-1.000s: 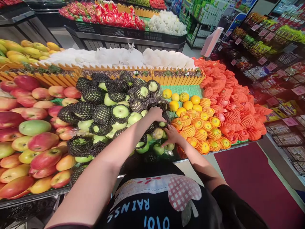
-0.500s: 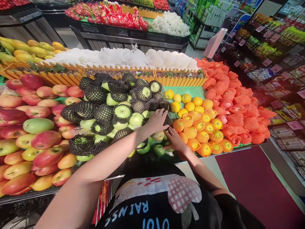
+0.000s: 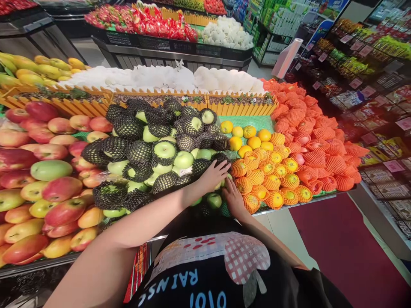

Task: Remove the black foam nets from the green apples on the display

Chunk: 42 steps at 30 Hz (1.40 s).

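Note:
My left hand (image 3: 213, 175) lies with fingers spread on the near right edge of a pile of green apples (image 3: 164, 150), many of them in black foam nets. It covers an apple there. My right hand (image 3: 233, 197) rests just to the right of it, fingers stretched against the fruit where the green apples meet the oranges in orange nets (image 3: 272, 175). A bare green apple (image 3: 214, 199) sits between the two hands. Whether either hand grips a fruit is hidden.
Red and yellow mangoes (image 3: 48, 179) fill the stand's left side. Fruit in red nets (image 3: 311, 132) lies at the right. White-netted fruit (image 3: 167, 77) lies behind a yellow picket divider (image 3: 192, 102). A red floor mat (image 3: 346, 248) and product shelves (image 3: 375, 98) are on the right.
My left hand has come down from the upper netted apples toward the near edge of the pile and opened flat. My right hand has shifted slightly nearer.

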Each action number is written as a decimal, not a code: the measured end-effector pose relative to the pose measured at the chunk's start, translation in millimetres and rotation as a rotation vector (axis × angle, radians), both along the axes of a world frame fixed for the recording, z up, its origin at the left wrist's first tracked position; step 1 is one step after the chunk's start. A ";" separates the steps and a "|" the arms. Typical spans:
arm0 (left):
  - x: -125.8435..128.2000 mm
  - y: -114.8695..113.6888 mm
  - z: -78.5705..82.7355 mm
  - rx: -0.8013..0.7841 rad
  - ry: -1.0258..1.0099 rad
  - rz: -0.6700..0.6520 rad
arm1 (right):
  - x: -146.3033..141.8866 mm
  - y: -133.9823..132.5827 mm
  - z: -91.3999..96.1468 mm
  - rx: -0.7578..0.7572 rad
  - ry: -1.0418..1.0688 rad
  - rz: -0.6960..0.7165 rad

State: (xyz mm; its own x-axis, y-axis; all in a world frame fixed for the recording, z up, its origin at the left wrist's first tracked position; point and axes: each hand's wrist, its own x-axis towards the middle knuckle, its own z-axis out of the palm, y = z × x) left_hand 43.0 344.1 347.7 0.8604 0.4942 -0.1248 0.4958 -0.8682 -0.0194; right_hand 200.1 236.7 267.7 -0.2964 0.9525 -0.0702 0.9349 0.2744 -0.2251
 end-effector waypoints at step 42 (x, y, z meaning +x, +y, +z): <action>16.1 61.9 28.3 -0.198 -0.046 0.289 | 30.1 40.8 48.0 -0.151 -0.049 0.174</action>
